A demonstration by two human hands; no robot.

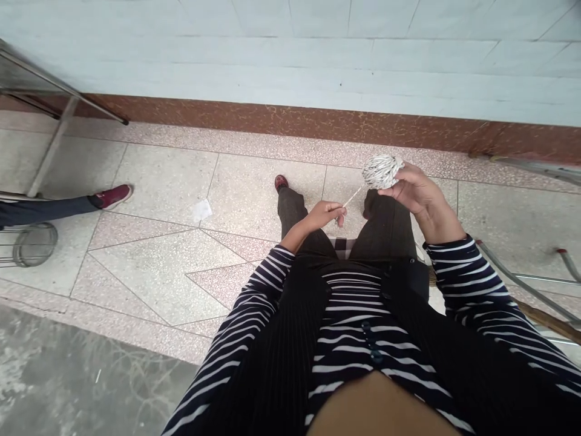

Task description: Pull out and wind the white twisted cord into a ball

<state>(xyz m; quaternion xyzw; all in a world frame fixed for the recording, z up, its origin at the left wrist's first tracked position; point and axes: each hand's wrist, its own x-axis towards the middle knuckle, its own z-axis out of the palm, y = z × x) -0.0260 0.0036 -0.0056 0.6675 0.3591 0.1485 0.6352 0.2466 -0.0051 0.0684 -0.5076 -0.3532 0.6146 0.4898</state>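
Observation:
A ball of white yarn (pixel 380 171) with dark flecks is held above my lap. My right hand (pixel 415 197) grips it from the right side, fingers curled round its edge. From the ball a short length of strand (pixel 353 197) runs down and left. My left hand (pixel 325 214) pinches the other end of that strand between thumb and fingers, and the strand looks taut. My dark trousers (pixel 384 227) and striped sleeves show around the hands.
A metal-framed table (pixel 54 139) stands at the left, near another person's red shoe (pixel 114 196). Beside that leg is a wire basket (pixel 35 244). A white paper scrap (pixel 202 210) lies on the tiled floor. Metal chair legs (pixel 521 275) are at the right.

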